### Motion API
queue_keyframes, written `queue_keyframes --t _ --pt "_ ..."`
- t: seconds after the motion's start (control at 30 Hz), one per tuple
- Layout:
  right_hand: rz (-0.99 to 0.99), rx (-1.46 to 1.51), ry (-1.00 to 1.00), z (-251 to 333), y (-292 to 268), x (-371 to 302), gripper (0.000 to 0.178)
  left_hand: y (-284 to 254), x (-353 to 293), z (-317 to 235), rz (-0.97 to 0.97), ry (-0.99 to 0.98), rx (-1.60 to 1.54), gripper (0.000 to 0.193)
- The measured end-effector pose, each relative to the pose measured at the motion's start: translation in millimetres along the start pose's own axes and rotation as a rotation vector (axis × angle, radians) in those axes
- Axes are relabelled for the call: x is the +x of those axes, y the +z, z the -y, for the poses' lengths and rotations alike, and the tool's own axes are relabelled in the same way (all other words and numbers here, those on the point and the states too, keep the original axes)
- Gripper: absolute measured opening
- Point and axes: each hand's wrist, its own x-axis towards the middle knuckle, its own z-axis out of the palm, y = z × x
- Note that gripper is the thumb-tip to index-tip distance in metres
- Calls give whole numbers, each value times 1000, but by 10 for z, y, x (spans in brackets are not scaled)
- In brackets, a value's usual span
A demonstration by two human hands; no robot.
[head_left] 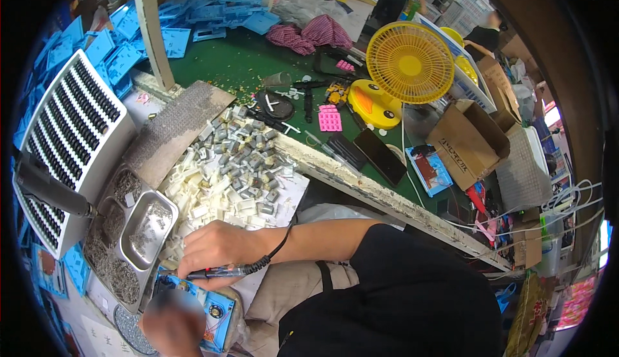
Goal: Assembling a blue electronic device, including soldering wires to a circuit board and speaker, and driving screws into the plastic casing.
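Observation:
My right hand [219, 248] comes in from the right, its fingers closed round a slim soldering iron [222, 271] with a dark cord. The tip points left, over a blue plastic panel [222, 305] with a round metal part and thin red wires. At the lower edge my left hand [171, 331] lies against the panel's left side; its fingers are blurred, so what they hold is unclear. Just beyond are a heap of white plastic pieces [219, 192] and small grey motors [248, 147]. A steel tray [149, 228] with small metal parts stands left of my right hand.
A rack of black-and-white rows [71, 131] and a dark cylindrical tool [51, 186] stand left. Blue panels [122, 41] pile up behind. Across a wooden ledge [361, 186] are a yellow fan [410, 63] and a cardboard box [469, 144]. Two people are farther back.

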Motion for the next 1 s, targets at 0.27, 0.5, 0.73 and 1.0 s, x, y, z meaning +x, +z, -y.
queue_keyframes --t 0.27,0.5,0.73,1.0 --pt "87 -35 26 -125 98 28 25 49 13 -18 -32 -103 -67 7" --pt "170 15 30 75 116 218 35 -49 137 -87 -137 -184 -146 11" --pt "282 89 69 70 237 139 38 48 54 -117 -103 -301 -168 9" --pt "391 94 44 1 354 121 36 61 112 -126 -70 -331 -149 8"
